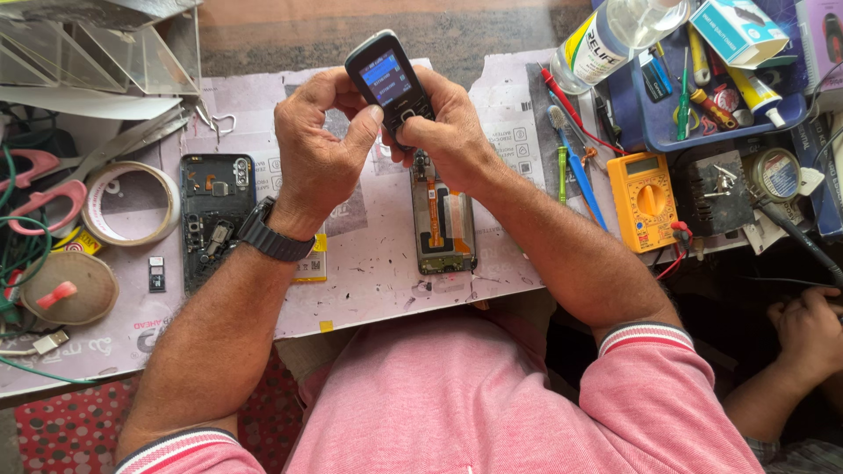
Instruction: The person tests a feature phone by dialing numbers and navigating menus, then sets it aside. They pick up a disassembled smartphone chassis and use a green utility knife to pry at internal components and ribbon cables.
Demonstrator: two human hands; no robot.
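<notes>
Hands [386,132] grip keypad phone [386,79]; its keypad mostly hidden.

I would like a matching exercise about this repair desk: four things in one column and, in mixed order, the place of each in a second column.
Things:
1. keypad phone
2. multimeter
3. tape roll
4. opened smartphone

Places:
A. on the mat, under the hands
B. at the left, beside the scissors
C. held in the left hand and right hand
D. at the right, below the blue tray

Pairs: 1-C, 2-D, 3-B, 4-A
</notes>
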